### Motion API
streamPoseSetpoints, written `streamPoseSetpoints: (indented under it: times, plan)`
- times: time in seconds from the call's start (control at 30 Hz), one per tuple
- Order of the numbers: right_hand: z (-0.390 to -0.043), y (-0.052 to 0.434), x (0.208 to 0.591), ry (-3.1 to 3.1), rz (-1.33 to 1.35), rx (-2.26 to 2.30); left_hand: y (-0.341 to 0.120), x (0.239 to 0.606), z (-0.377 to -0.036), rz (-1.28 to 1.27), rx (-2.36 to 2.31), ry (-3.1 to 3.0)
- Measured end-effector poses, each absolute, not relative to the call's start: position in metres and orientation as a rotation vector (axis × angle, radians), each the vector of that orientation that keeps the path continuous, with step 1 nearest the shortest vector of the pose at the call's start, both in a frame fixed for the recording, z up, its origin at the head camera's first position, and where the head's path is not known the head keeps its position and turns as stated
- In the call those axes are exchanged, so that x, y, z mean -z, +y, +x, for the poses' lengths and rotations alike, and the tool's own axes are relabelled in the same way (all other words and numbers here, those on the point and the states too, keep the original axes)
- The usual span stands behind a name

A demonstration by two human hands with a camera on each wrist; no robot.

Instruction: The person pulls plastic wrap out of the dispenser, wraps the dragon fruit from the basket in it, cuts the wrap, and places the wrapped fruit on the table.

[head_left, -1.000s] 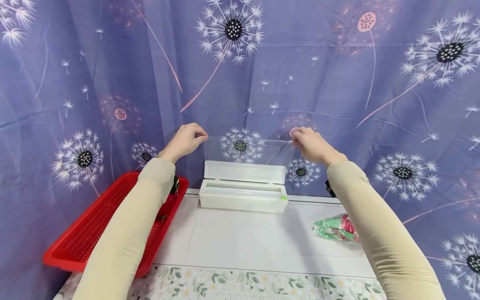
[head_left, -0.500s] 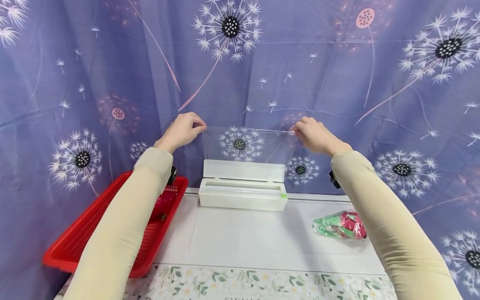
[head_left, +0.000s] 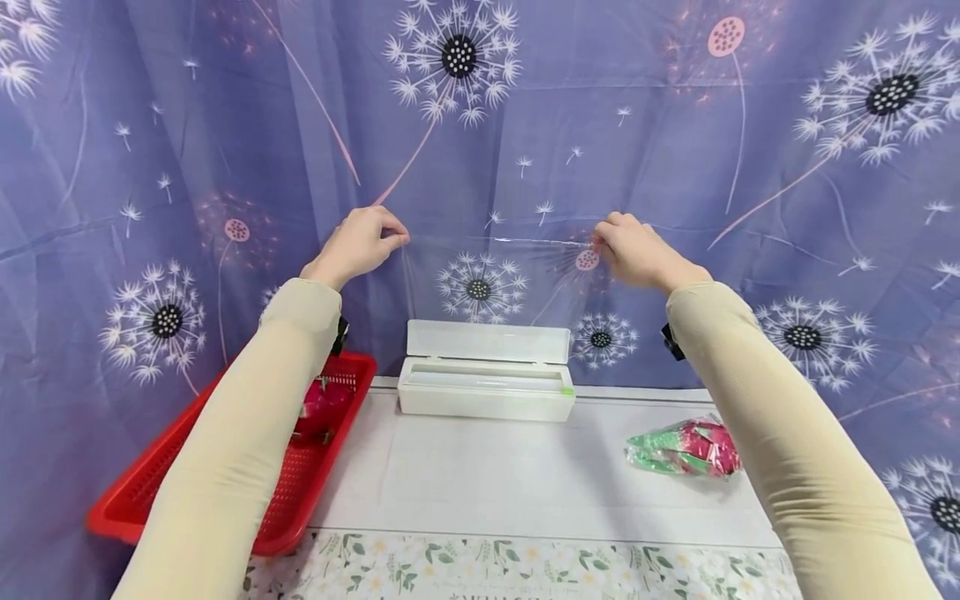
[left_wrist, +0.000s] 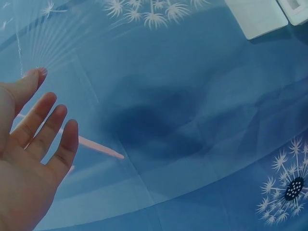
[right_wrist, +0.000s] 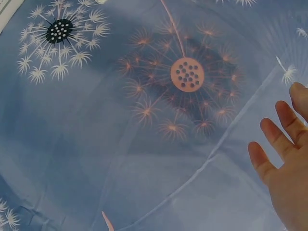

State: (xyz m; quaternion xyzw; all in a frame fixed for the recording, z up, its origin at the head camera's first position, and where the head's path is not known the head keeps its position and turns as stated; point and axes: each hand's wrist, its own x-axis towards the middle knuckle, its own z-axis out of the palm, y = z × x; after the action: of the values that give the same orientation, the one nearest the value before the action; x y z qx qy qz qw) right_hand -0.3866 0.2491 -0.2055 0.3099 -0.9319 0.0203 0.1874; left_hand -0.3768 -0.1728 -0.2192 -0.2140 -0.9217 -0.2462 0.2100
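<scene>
A sheet of clear plastic wrap point(head_left: 540, 242) is stretched upright above a white wrap dispenser box point(head_left: 487, 404), whose lid point(head_left: 487, 342) stands raised at the back. My left hand point(head_left: 360, 244) pinches the wrap's upper left corner. At the upper right corner, my right hand point(head_left: 637, 250) pinches it between thumb and fingers. In the left wrist view, fine creases fan out from the thumb point(left_wrist: 31, 86), and the other fingers are loosely spread. The right wrist view shows the right hand's fingers point(right_wrist: 276, 137) spread apart too; its pinch is partly cut off by the frame edge.
A dragon fruit point(head_left: 686, 447) in clear wrap lies on the white table point(head_left: 480, 483) at right, partly behind the right sleeve. At left, a red basket point(head_left: 300, 529) holds a dragon fruit point(head_left: 326, 408). A purple dandelion-print curtain point(head_left: 420, 158) hangs close behind.
Both hands have risen and the wrap's top edge has gone up with them, so more wrap stretches above the box. The right hand has also shifted slightly right.
</scene>
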Motion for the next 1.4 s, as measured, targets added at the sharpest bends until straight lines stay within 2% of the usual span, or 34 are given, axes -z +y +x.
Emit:
streamPoseSetpoints:
  times: [1.4]
  plan:
    - [-0.366, 0.25, 0.154, -2.502, 0.822, -0.086, -0.171, 0.162, -0.36, -0.59, 0.673, -2.47]
